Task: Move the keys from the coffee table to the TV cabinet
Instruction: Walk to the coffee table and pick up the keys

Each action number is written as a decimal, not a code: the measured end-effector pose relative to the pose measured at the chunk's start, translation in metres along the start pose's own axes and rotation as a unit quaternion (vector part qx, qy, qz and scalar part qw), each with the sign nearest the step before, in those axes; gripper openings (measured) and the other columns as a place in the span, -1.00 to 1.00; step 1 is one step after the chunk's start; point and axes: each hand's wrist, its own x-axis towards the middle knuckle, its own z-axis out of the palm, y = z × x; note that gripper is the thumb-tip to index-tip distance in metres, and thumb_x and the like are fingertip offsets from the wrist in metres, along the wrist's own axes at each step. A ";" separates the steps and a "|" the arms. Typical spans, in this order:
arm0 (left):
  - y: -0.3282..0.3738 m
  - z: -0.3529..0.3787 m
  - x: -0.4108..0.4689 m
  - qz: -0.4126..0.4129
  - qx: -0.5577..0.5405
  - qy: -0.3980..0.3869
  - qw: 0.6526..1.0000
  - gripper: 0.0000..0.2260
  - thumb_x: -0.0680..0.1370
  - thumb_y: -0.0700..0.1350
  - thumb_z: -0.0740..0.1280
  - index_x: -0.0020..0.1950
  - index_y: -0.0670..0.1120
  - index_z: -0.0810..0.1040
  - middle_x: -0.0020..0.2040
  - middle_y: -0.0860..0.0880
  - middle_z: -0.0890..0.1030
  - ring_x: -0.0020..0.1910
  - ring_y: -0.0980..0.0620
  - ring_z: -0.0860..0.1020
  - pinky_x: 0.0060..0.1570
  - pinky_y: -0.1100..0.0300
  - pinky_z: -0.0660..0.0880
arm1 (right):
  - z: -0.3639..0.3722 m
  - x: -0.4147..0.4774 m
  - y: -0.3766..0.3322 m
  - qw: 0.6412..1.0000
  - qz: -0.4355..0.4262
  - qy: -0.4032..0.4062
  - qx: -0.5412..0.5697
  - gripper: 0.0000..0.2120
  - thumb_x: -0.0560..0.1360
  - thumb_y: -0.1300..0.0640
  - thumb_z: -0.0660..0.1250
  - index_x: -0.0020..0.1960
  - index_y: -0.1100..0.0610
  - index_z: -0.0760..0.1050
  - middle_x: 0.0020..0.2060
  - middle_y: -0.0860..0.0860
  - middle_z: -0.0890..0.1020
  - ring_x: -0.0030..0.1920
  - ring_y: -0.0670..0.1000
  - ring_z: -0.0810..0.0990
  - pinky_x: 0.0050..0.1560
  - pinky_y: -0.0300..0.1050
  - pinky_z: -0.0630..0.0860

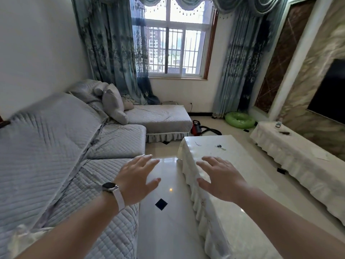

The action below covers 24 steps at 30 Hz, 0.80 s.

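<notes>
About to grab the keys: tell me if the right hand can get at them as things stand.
Probably not yet. The right hand hovers open over the coffee table's near end; the keys lie uncovered toward its far end.

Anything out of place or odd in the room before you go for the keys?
A green swim ring lies on the floor by the curtain, and a red vacuum with its hose sits loose beside the sofa. Nothing is spilled or damaged. The keys lie untouched on the coffee table.

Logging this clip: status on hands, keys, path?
Both hands, left and right, open, empty. Keys on coffee table, far end, untouched. TV cabinet beyond floor gap; nothing blocking.
</notes>
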 end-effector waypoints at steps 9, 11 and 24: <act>-0.054 0.061 0.125 -0.001 0.023 -0.031 0.999 -0.42 0.47 0.30 0.04 0.43 0.09 0.29 0.44 0.01 0.37 0.43 -0.02 0.26 0.38 -0.06 0.26 | 0.066 0.134 0.066 0.999 0.001 -0.015 0.040 -0.25 0.36 -0.33 -0.12 0.44 -0.03 0.28 0.45 -0.02 0.35 0.44 0.07 0.27 0.34 0.01 0.25; -0.063 0.073 0.160 -0.009 0.025 -0.035 0.999 -0.43 0.48 0.30 0.05 0.42 0.08 0.30 0.43 0.01 0.38 0.42 -0.01 0.27 0.38 -0.03 0.25 | 0.079 0.173 0.088 0.999 0.001 -0.027 0.045 -0.32 0.42 -0.31 -0.04 0.43 -0.02 0.28 0.44 -0.02 0.36 0.43 0.07 0.28 0.33 0.00 0.26; -0.109 0.127 0.364 -0.011 0.031 -0.033 0.999 -0.41 0.45 0.30 0.02 0.41 0.08 0.32 0.42 0.02 0.39 0.40 -0.01 0.29 0.35 -0.01 0.23 | 0.103 0.364 0.200 0.998 -0.014 -0.038 0.039 -0.36 0.45 -0.29 0.01 0.42 0.00 0.29 0.44 0.02 0.35 0.42 0.10 0.30 0.34 -0.01 0.26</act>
